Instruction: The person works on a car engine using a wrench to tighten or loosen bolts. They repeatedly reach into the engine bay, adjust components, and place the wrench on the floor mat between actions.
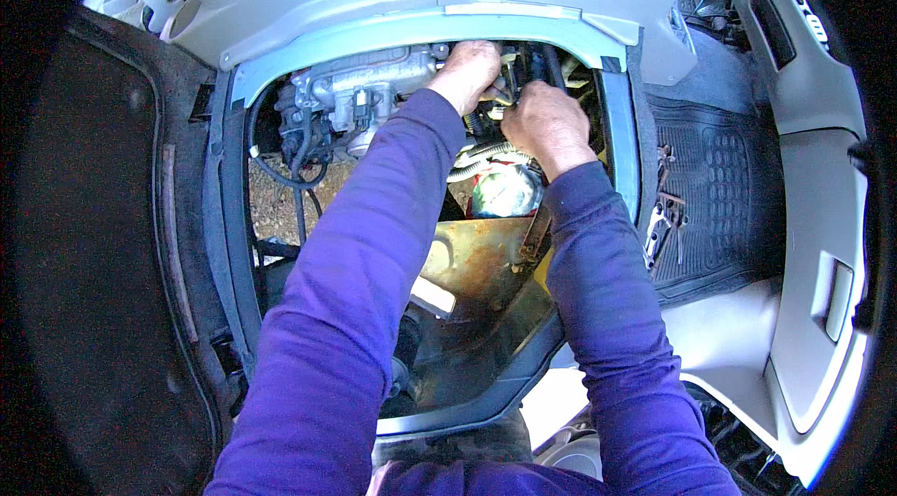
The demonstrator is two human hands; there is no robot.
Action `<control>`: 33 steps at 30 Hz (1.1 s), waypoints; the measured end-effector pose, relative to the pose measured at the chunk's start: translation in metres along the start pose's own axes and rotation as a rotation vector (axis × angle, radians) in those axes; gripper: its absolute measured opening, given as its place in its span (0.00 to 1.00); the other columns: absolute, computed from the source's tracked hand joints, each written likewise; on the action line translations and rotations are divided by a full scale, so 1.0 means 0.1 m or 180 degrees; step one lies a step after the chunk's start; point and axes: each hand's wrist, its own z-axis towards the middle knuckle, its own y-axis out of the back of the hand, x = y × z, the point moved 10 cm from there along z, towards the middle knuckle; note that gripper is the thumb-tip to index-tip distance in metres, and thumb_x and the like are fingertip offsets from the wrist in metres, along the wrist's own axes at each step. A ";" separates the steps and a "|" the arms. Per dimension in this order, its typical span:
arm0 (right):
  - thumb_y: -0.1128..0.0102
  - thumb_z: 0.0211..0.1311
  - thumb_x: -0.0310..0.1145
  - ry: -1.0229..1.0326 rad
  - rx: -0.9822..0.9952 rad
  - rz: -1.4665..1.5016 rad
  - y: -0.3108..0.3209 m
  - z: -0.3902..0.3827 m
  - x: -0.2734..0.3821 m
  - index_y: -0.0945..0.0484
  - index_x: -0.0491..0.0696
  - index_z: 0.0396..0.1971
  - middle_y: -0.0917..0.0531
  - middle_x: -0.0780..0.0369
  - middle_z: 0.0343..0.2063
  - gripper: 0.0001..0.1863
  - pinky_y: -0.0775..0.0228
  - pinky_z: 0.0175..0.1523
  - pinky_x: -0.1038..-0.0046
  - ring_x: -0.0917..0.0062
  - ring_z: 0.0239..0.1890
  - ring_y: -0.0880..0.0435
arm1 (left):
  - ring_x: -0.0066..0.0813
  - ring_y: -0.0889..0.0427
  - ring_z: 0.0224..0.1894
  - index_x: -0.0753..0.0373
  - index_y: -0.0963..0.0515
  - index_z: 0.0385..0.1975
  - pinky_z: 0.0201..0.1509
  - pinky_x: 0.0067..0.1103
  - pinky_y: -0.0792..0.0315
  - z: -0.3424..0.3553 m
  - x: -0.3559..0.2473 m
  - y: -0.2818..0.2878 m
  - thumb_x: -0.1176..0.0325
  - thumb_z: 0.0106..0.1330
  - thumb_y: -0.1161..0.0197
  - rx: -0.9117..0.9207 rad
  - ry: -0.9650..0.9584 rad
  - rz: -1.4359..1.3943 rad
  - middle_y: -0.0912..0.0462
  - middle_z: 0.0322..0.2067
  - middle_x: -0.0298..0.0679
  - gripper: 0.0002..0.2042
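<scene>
Both of my hands reach into an engine opening, at its far right beside the silver metal engine [374,80]. My left hand [472,71] is closed, its fingers curled down among dark hoses and fittings. Close by on the right, my right hand [549,120] is also closed, knuckles up. Whatever the fingertips grip is hidden beneath the hands. Just below them runs a light ribbed conduit [481,158]. A brightly lit, crumpled white-and-green bundle [507,191] lies under the conduit.
A pale blue metal frame [392,40] borders the opening. Nearer me are a rusty yellowish panel [486,258] and a white block [433,297]. Several wrenches [658,230] lie on the black rubber mat [724,188] at right. A black hose [285,180] loops at left.
</scene>
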 end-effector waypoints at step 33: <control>0.47 0.67 0.39 0.0821 -0.2024 0.1172 0.47 0.16 0.04 0.20 0.35 0.38 0.18 0.39 0.36 0.19 0.28 0.52 0.51 0.44 0.43 0.19 | 0.51 0.15 0.45 0.72 0.16 0.36 0.53 0.35 0.22 0.12 -0.16 -0.05 0.73 0.60 0.47 -0.0213 -0.1076 0.1930 0.17 0.41 0.59 0.13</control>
